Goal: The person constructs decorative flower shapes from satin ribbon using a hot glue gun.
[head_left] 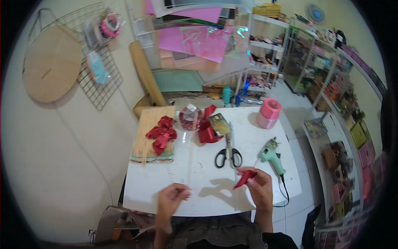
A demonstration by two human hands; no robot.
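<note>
My right hand point(260, 189) pinches a small folded piece of red ribbon point(245, 178) above the front right of the white table. My left hand point(172, 200) hovers over the front edge, its fingers loosely curled and slightly apart, with nothing visible in them. Black-handled scissors point(228, 154) lie just beyond my right hand, blades pointing away. To the right rests a mint-green glue gun point(272, 156) with a black cord. Several folded red ribbon pieces point(161, 135) sit in a pile on the bundle of wooden sticks point(143, 124) at the left.
Behind the scissors are a loose red ribbon point(207, 133), a wrapped ribbon roll point(190, 118) and a small yellow-and-dark packet point(219, 124). Pink ribbon rolls point(268, 114) stand at the table's back right corner. Shelves point(331, 137) line the right side; thread-like scraps lie on the white table point(166, 186).
</note>
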